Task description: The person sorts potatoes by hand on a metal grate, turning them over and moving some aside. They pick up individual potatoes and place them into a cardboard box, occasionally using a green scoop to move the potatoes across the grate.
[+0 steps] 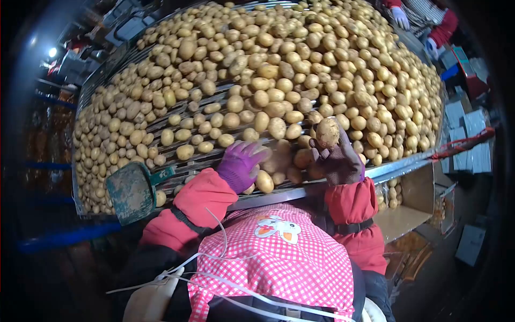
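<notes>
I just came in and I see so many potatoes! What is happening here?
A person in purple gloves stands at a big roller table covered with potatoes. Their right hand holds one potato lifted above the rest. Their left hand rests on the potatoes at the near edge. A green scoop lies at the left side of the table. Far across the table, another person's gloved hand shows at the top right.
</notes>
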`<state>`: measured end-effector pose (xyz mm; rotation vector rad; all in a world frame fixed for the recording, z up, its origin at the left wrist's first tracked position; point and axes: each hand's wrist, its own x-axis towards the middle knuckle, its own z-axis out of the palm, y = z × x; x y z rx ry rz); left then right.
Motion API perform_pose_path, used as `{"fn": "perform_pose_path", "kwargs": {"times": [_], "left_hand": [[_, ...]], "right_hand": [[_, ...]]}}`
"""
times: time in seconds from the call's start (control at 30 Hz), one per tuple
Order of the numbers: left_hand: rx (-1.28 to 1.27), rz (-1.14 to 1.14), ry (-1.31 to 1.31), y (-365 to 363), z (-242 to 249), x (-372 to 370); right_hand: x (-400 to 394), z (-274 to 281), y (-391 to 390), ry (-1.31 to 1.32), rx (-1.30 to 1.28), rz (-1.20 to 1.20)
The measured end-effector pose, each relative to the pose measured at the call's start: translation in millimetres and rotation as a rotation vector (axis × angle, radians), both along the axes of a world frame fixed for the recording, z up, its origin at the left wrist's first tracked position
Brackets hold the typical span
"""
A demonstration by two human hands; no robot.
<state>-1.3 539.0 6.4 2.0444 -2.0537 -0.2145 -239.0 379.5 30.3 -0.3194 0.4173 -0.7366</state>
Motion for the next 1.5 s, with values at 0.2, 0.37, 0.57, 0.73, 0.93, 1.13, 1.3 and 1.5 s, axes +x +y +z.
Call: {"fn": "perform_pose_path", "kwargs": {"times": [0.2,0.37,0.57,0.73,0.93,1.13,1.3,1.5], "left_hand": [[0.226,-0.064,-0.073,-36.9,0.5,-1.9],[-0.035,0.105,0.594,-34.5,-16.4,9.1],[0.292,0.249,1.155,-35.1,85.9,-37.5],[0.025,0.225,1.346,-8.5,40.1,3.2],[-0.031,0.155,0.563,67.3,31.4,50.7],[0.038,-0.39,-0.019,24.1,2.2,-2.6],[0.255,-0.555,0.027,-23.9,-10.9,-24.8],[0.281,0.1,1.762,-49.5,24.6,-27.4]], "right_hand": [[-147.9,-60.7,-9.4,0.442,-0.289,-0.241],[-237.4,-59.8,0.9,0.091,0.019,-0.473],[-70.0,-22.2,43.6,0.136,-0.04,0.058],[4.8,-11.6,52.0,0.201,-0.116,0.236],[-39.6,-89.2,24.0,-0.082,0.138,-0.096],[-25.4,-51.7,53.3,-0.075,0.256,0.011],[-49.6,-51.2,67.8,-0.104,0.264,-0.104],[-102.4,-64.5,85.5,-0.088,0.177,-0.24]]}}
